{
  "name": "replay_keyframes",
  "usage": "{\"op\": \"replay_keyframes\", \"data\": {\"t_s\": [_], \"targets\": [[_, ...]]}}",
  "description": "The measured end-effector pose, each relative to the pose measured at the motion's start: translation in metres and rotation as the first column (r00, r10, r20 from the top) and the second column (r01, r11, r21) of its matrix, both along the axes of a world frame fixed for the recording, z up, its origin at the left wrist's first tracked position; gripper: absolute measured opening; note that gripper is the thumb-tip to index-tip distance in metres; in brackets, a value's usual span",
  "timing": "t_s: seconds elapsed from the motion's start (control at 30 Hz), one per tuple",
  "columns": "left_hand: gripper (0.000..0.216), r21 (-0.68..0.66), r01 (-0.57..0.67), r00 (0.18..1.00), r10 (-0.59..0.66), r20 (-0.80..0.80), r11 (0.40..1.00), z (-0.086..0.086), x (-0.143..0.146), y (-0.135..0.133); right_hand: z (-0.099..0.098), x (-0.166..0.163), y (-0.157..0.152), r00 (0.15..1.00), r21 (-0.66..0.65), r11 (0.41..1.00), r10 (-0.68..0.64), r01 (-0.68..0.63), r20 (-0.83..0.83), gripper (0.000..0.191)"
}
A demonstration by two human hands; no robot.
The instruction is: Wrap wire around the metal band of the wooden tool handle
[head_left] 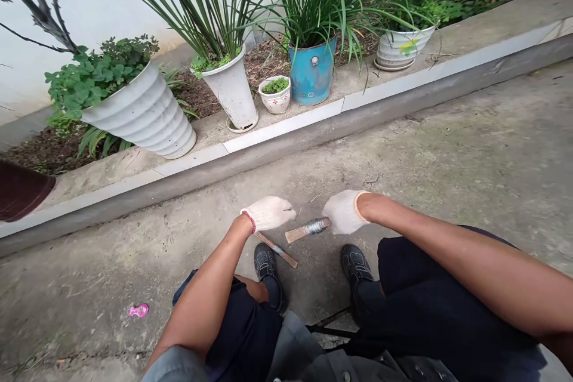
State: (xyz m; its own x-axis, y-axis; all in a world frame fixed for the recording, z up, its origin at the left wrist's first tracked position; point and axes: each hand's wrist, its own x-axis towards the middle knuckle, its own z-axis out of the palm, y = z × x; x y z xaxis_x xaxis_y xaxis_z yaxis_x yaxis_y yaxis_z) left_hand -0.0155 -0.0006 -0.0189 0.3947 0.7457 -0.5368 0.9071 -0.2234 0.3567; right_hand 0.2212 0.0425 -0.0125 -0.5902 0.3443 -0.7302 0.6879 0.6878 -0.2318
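Both my hands wear white knit gloves. My right hand [345, 212] is closed around a flat wooden piece [296, 234], whose bare end points left and whose middle is wound with grey wire or cord [316, 226]. Just left of it, my left hand [271, 213], in a glove with a red cuff edge, has its fingers curled closed; whatever is in them is hidden. Below my left wrist, a second narrow wooden stick [277, 249] slants down to the right beside my left shoe [267, 262]. Its upper end is hidden behind my wrist.
A low tiled concrete curb [286, 128] crosses ahead, bearing a tilted ribbed white pot [147, 113], a tall white pot [230, 89], a small pot [275, 101], a blue bucket [312, 74] and another white pot [400, 51]. A pink object [139, 310] lies on the concrete at left.
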Motion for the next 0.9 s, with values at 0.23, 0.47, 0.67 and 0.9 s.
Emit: {"op": "replay_keyframes", "data": {"t_s": [0.23, 0.47, 0.67, 0.9], "targets": [[0.044, -0.085, -0.068, 0.994, 0.075, 0.079, 0.994, 0.001, 0.016, -0.003, -0.001, -0.008, 0.023, 0.96, 0.279, 0.919, -0.274, 0.277, -0.051, 0.035], [0.043, -0.037, -0.163, 0.98, 0.166, 0.113, 0.986, 0.003, -0.003, 0.004, 0.027, 0.009, 0.021, 0.784, -0.108, 0.871, -0.481, 0.48, -0.391, 0.04], [0.037, 0.08, -0.047, 0.995, 0.04, 0.088, 0.996, 0.003, -0.005, 0.006, 0.022, 0.009, 0.003, 0.969, -0.387, 0.903, -0.233, 0.185, -0.08, 0.028], [0.044, 0.01, 0.029, 0.999, -0.028, -0.022, 1.0, -0.001, 0.012, -0.007, -0.002, -0.006, 0.01, 0.993, 0.177, 0.979, -0.109, 0.102, 0.035, 0.027]]}}
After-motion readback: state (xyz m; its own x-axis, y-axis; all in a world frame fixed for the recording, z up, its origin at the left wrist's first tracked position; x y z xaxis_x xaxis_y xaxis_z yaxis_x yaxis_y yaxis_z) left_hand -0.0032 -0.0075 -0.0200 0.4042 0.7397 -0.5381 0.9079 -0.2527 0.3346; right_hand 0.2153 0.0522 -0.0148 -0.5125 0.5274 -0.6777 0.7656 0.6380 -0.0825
